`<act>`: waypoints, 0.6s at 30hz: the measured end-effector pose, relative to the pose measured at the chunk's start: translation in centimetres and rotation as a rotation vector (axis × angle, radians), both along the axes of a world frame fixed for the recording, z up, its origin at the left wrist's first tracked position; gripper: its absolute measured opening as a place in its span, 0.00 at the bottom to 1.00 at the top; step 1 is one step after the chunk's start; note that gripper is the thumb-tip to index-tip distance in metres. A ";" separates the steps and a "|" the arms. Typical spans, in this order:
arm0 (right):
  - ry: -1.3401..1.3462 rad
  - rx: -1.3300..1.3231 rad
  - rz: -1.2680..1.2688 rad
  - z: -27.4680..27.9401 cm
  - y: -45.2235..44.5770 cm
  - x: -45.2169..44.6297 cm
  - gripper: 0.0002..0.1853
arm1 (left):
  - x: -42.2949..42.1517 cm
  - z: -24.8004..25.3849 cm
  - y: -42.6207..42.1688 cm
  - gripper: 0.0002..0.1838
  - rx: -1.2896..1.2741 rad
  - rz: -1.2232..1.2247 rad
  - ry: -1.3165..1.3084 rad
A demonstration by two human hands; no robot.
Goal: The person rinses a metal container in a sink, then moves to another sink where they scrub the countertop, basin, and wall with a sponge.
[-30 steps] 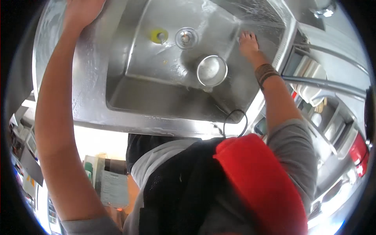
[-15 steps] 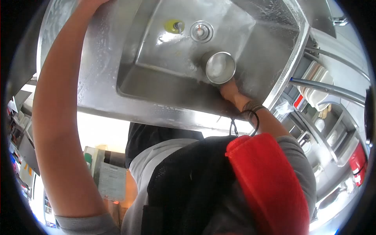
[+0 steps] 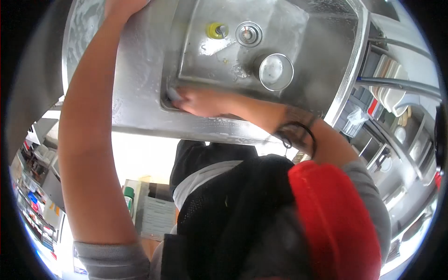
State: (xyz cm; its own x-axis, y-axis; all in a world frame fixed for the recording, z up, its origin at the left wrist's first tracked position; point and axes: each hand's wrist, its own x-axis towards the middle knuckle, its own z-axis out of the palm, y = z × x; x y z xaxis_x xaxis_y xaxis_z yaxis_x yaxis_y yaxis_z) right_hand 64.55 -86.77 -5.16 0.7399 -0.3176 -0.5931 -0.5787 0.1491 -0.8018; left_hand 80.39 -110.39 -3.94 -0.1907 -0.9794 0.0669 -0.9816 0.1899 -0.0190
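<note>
My right hand (image 3: 200, 100) is down in the near left corner of the metal sink (image 3: 224, 63), fingers closed and blurred against the wall. A greyish patch shows at the fingertips, but I cannot make out what it is. My left hand (image 3: 127, 6) is at the top left, over the wet steel ledge beside the basin. Its fingers are cut off by the frame edge. On the sink floor are a round metal container (image 3: 276, 72), a yellow bottle with a pump top (image 3: 216, 31) and the drain (image 3: 248, 34).
Right of the sink, a metal rail (image 3: 396, 82) runs before racks of stacked trays (image 3: 387, 86). A red towel (image 3: 336, 219) hangs over my right shoulder. Below the front edge stands a green-capped can (image 3: 129, 196). Shelves with goods line the far left.
My right hand has moved left, from beside the metal container to the near left corner. The container stays on the sink floor. The whole view has shifted slightly right.
</note>
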 end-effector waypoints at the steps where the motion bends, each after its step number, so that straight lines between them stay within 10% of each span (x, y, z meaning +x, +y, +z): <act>1: -0.010 0.092 -0.131 0.9 1.7 -2.4 0.31 | -0.1 0.2 0.1 0.33 -0.018 0.002 0.040; 8: 0.670 0.275 -0.064 -6.2 12.6 -26.8 0.23 | -0.3 0.4 0.0 0.33 -0.004 0.022 0.075; 13: 0.060 -0.346 0.331 -21.7 9.6 -14.2 0.22 | 0.4 -0.3 -0.5 0.33 -0.026 0.006 0.091; 18: 0.119 0.066 -0.245 -13.2 1.1 3.2 0.26 | -0.6 0.8 -0.3 0.34 -0.015 -0.003 0.162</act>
State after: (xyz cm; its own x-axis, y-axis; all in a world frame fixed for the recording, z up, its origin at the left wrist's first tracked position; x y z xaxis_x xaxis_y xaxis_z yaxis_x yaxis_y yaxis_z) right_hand 67.75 -85.67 -18.39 0.5701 -0.4361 -0.6963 -0.6083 0.3457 -0.7145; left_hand 79.77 -110.65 -3.10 -0.1796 -0.9773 0.1120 -0.9715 0.1941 0.1361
